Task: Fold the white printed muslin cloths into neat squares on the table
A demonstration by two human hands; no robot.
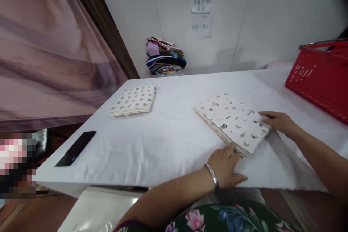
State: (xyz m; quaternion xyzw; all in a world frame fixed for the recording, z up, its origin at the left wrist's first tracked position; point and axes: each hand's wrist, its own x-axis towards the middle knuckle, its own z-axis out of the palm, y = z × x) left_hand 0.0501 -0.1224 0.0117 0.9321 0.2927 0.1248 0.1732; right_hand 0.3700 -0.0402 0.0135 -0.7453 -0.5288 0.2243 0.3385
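A folded white cloth [231,116] with small plant and animal prints lies on the table in front of me, its layered edge towards my left hand. My left hand [224,166], with a silver bangle at the wrist, has its fingers spread, the fingertips touching that near edge. At the cloth's right corner is my right hand [281,121], its fingers stretched out against the edge; the thumb is hidden. A second folded white cloth [134,99], printed with grey-green motifs, rests apart on the left of the table.
A white covered table [174,123] spans the view. On its left edge lies a black phone [76,148]. The red basket [320,76] stands at the right. Behind the table is a stack of folded fabrics [165,58]. Paper signs [201,27] hang on the wall; a pink curtain [49,50] hangs left.
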